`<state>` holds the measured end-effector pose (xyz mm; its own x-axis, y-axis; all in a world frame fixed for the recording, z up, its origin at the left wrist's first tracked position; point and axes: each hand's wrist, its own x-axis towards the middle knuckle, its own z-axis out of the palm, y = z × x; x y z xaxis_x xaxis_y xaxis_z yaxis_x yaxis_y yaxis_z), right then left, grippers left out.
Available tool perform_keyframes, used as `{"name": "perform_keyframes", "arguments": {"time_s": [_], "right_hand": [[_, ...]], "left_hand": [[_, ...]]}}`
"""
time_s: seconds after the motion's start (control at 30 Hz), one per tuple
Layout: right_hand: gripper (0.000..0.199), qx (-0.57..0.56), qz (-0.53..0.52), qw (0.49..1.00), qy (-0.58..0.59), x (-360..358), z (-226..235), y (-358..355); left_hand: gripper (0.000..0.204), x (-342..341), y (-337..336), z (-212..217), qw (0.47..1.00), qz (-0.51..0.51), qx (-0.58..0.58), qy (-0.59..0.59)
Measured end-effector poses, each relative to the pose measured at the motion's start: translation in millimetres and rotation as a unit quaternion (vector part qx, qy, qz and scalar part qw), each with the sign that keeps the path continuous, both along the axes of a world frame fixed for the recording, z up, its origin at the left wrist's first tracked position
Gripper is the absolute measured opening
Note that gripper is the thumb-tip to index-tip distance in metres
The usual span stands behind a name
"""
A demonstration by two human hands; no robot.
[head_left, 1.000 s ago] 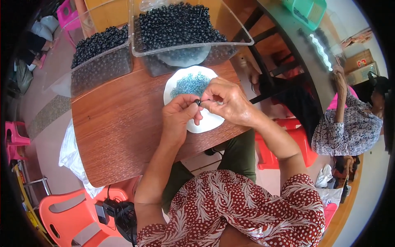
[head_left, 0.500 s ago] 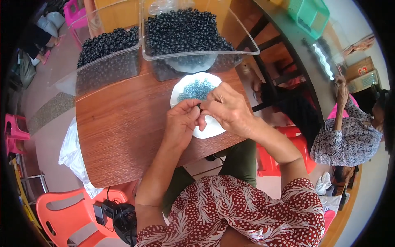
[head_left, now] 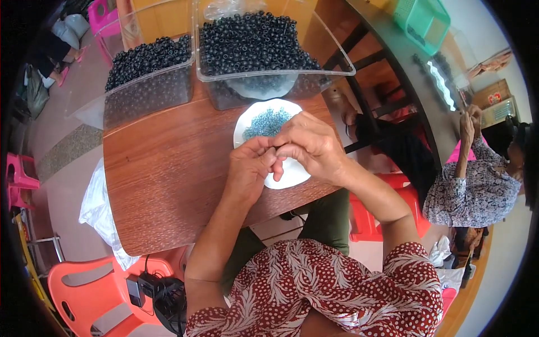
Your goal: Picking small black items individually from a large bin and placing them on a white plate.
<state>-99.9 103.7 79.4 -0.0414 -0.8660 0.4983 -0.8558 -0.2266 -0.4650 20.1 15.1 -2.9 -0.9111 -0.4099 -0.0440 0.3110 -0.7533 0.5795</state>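
Just over a white scalloped plate (head_left: 295,173), my two hands meet at the fingertips. My left hand (head_left: 250,164) is closed in a pinch on a small black bead, now almost wholly covered by the fingers. Against it presses my right hand (head_left: 315,147), thumb and fingers together; whatever it pinches is too small or hidden to make out. Tiny blue-grey beads (head_left: 265,122) lie heaped on the far part of the plate, whose near part is bare white.
Beyond the plate stand two clear plastic bins with black beads, a large one (head_left: 247,45) and a left one (head_left: 149,64), on the wooden table (head_left: 163,185). A co-worker (head_left: 471,185) sits at a dark table to the right. A red chair (head_left: 92,292) stands at lower left.
My right fingers have closed in over the left fingertips, covering the black bead that showed before. The co-worker's hands have come together at the right.
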Motion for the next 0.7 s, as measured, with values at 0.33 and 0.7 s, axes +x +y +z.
{"name": "perform_keyframes", "arguments": {"time_s": [0.33, 0.7], "right_hand": [[0.01, 0.058, -0.067, 0.976, -0.199, 0, -1, 16], [0.006, 0.064, -0.097, 0.91, -0.399, 7, -14, 16]], "left_hand": [[0.014, 2, -2, 0, 0.999, -0.007, 0.042, -0.001], [0.014, 2, 0, 4, 1.0, 0.002, 0.007, -0.026]]}}
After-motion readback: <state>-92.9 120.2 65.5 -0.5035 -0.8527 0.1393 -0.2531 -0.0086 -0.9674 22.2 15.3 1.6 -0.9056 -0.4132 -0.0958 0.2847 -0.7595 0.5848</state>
